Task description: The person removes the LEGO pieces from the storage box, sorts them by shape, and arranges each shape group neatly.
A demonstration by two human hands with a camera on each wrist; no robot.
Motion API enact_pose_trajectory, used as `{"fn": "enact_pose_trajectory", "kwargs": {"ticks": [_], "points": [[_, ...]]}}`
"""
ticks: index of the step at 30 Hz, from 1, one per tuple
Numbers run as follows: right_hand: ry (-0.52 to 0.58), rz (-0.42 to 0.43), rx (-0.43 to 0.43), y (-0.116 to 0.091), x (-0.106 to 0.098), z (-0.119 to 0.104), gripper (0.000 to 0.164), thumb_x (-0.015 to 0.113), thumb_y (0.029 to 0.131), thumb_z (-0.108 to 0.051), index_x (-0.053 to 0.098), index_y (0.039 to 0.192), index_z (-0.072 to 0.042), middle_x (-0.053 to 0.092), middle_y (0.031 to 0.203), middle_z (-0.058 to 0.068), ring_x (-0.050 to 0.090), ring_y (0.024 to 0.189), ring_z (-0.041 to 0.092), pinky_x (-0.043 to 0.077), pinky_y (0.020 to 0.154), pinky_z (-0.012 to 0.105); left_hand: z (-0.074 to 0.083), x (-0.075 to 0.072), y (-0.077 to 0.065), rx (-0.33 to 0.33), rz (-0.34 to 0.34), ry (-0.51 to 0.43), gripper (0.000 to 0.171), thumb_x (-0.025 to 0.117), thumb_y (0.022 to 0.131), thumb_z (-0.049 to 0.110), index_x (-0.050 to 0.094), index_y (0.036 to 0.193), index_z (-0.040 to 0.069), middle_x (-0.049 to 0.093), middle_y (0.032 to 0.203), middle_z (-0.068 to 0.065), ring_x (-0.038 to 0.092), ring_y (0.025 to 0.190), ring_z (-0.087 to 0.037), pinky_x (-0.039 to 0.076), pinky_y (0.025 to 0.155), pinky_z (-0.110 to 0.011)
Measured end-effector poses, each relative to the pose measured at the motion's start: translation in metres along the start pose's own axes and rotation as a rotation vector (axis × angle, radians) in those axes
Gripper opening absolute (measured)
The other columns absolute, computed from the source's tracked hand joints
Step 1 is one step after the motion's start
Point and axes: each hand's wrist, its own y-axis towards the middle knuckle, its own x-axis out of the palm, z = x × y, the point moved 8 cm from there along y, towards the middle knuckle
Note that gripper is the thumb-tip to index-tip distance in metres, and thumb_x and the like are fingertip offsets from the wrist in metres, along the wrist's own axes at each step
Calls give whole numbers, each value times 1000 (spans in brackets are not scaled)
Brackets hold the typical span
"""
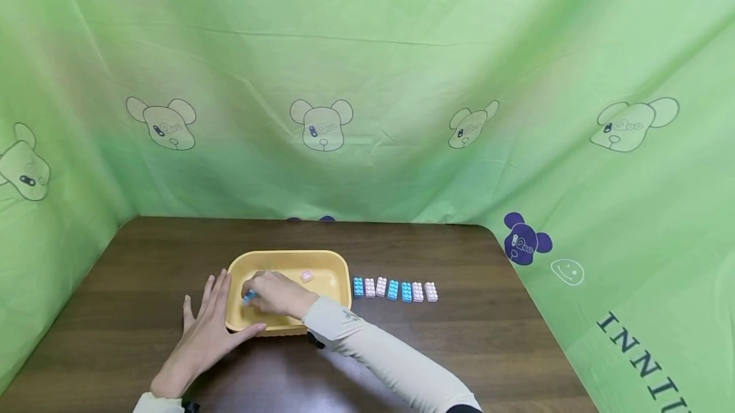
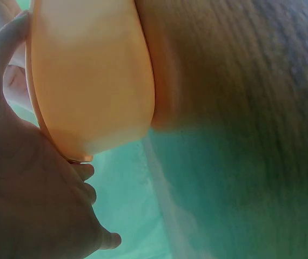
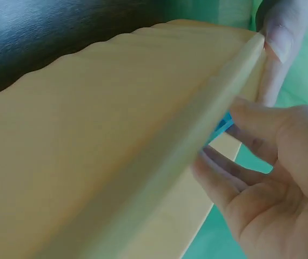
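Observation:
A yellow plastic basket (image 1: 330,266) stands on the table. My left hand (image 1: 207,330) rests against its left end, with the thumb along the near rim and the other fingers spread and fairly straight; the left wrist view shows this hand (image 2: 35,189) at the basket's wall (image 2: 94,81). Inside the basket, at the left, my right hand (image 1: 278,293) pinches a blue building block (image 1: 249,297). In the right wrist view the block (image 3: 222,125) shows between thumb and fingers, partly hidden by the basket rim. A pink block (image 1: 307,276) lies farther right in the basket.
Right of the basket, several blue and pink blocks stand in a row, from a blue block (image 1: 358,287) to a pink block (image 1: 431,292). The brown wooden table (image 1: 459,349) is bordered by a green cloth (image 1: 390,177) with printed bear heads.

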Motion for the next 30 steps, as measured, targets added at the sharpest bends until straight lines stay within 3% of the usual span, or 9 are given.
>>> {"fn": "enact_pose_trajectory", "kwargs": {"ticks": [6,15,22,30], "points": [[31,-1,-7,-5,0,6,11,73,101,-17,79,108,-11,77,105,-3,67,94,3,48,84,9,0,-1,0,4,11,-1,128,78,85,66,7,169,0,13,174,-25,10,159,-49,-3,113,-83],[166,29,11,-18,-5,19,11,73,101,-17,76,108,-9,77,99,-3,61,77,-4,47,75,8,1,-1,-2,8,14,-11,127,78,86,64,6,169,0,14,173,-26,10,158,-50,-3,113,-83],[218,73,-7,-30,-15,34,17,80,96,-13,77,112,-10,76,118,2,68,101,4,47,89,10,2,0,-2,5,7,-1,127,78,86,64,6,169,0,15,173,-27,10,158,-51,-3,113,-84],[249,87,10,-49,-25,52,34,84,90,-7,73,122,-8,69,127,7,66,119,18,47,105,22,2,-1,-1,-2,1,2,127,79,86,64,8,168,-1,16,172,-27,11,158,-51,-1,113,-83]]}}
